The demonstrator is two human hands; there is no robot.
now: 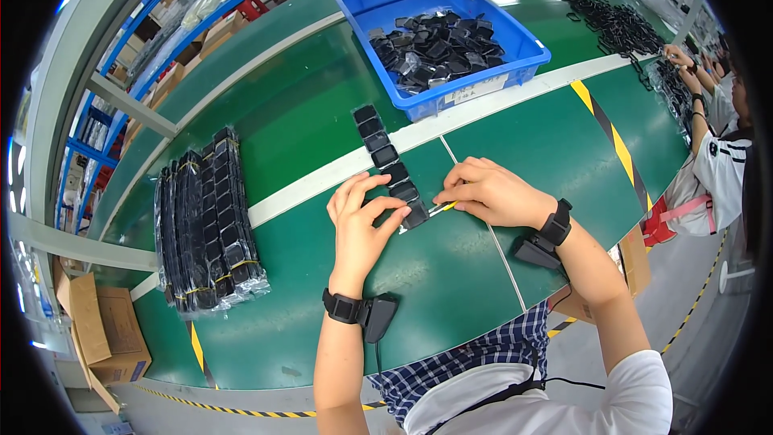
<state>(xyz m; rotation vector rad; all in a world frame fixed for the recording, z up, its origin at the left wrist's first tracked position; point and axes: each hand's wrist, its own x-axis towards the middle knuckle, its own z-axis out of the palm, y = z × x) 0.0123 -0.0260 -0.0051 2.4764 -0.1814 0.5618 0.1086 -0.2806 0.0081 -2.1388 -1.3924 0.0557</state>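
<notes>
A strip of black square pieces in clear film [382, 155] runs from the white divider down toward me on the green table. My left hand [360, 213] grips the strip's left edge near its close end, with fingertips on the lowest squares. In a pinch of thumb and fingers, my right hand [491, 193] holds a thin tool with a yellow part and a light, narrow tip [444, 208]. The tip lies against the right side of the last square. The tool's exact kind is hard to make out, as the fingers cover part of it.
Beyond the strip stands a blue bin [451, 101] of loose black squares. Stacked, banded strips [205, 221] lie at the left. Black linked parts [616, 28] are heaped at the far right, near another person [717, 161]. An open cardboard box [121, 318] sits lower left.
</notes>
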